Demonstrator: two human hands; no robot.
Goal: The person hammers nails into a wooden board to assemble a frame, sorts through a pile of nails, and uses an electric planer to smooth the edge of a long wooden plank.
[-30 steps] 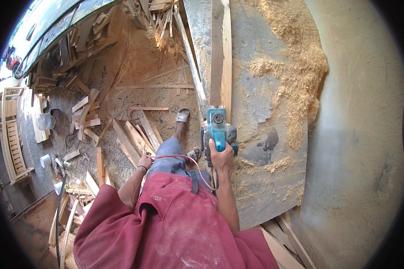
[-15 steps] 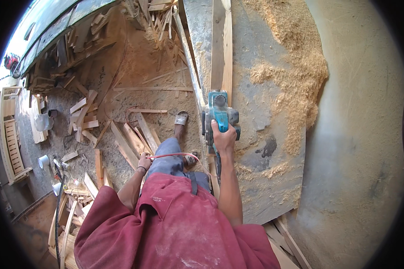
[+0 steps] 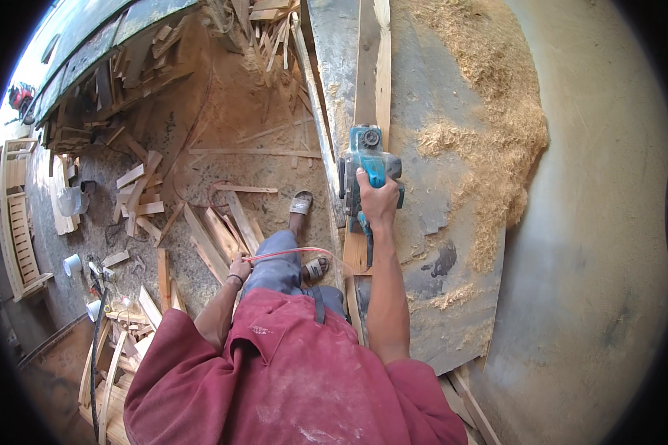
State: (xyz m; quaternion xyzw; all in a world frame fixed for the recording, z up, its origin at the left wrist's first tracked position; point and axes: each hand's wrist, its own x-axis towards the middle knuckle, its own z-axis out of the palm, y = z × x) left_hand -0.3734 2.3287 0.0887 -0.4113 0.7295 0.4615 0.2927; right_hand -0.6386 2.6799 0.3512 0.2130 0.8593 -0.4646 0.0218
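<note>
My right hand (image 3: pixel 379 199) is wrapped round the handle of a teal and black electric planer (image 3: pixel 365 145). The planer rests on a long wooden board (image 3: pixel 367 81), whose near end shows just below the tool. The board lies lengthwise on a grey, dusty workbench (image 3: pixel 416 200). Down by my left thigh, my left hand (image 3: pixel 239 268) is closed on a thin red cord (image 3: pixel 289 251). That cord arcs across my legs toward my right forearm, which hides its far end.
Wood shavings (image 3: pixel 490 141) heap along the bench's right side, beside a plastered wall (image 3: pixel 594 185). Scrap planks (image 3: pixel 211 241) litter the ground at left. A slatted wooden frame (image 3: pixel 22 230) stands at far left. Offcuts (image 3: pixel 130 341) pile up at lower left.
My right hand and the planer have moved forward and slightly right along the board, uncovering the board's near end. My left hand stays by my thigh with the cord.
</note>
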